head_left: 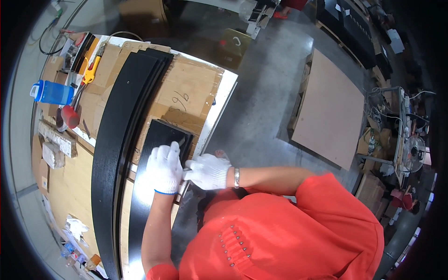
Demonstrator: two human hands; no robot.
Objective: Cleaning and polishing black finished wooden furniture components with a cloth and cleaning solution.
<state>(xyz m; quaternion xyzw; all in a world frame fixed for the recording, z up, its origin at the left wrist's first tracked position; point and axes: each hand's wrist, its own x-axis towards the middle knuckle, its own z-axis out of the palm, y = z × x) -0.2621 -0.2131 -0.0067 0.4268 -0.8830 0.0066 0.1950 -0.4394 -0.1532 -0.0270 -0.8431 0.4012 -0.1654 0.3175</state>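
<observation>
A black wood-grained board [161, 132] lies lengthwise on the workbench in front of me. My left hand [165, 169], in a white knit glove with a blue cuff edge, rests on top of it with the fingers stretched toward its far end. Beside it, at the board's right edge, is my right hand [208, 171], also gloved. Its fingers are bent together, with the tips close to the left hand; whatever they may hold is hidden. Left of this board, a stack of long, curved black boards [112, 140] runs along the bench.
Cardboard [186, 84] covers the bench's far part. Along the left lie a blue bottle [55, 92], a red-headed mallet [70, 116], a yellow-handled tool [91, 70] and whitish blocks [53, 155]. On the floor to the right sits a large flat brown panel [331, 107] stack.
</observation>
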